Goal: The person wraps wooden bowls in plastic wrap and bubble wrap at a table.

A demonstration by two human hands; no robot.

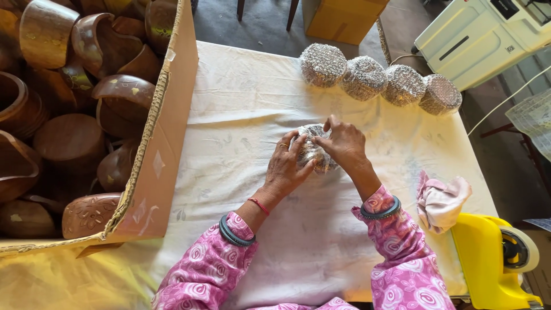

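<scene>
A pale cream cloth (241,109) covers the table, creased and faintly stained, with grey floor beyond its far edge. At the far left, an open brown cardboard box (166,115) rests on the cloth, heaped with dark carved wooden bowls (69,140) (too many overlap to count). Its tall near wall stands just left of the hands.

In the middle of the cloth, the left hand (285,166) and the right hand (344,143) close around a small round object wrapped in clear bubble wrap (313,150). The fingers of both hands curl over it and grip it from either side, pressing the wrap in; it sits on the cloth between them. Pink flowered sleeves and dark bangles show at both wrists, plus a red thread on the left.

Along the far edge lie four finished round bubble-wrapped bundles (379,80) in a row, each touching its neighbour. Behind them stands one yellow-brown carton (344,17), and to the right a white machine (482,34). At the near right lie one crumpled pink rag (442,201) and one yellow tape dispenser (493,258).
</scene>
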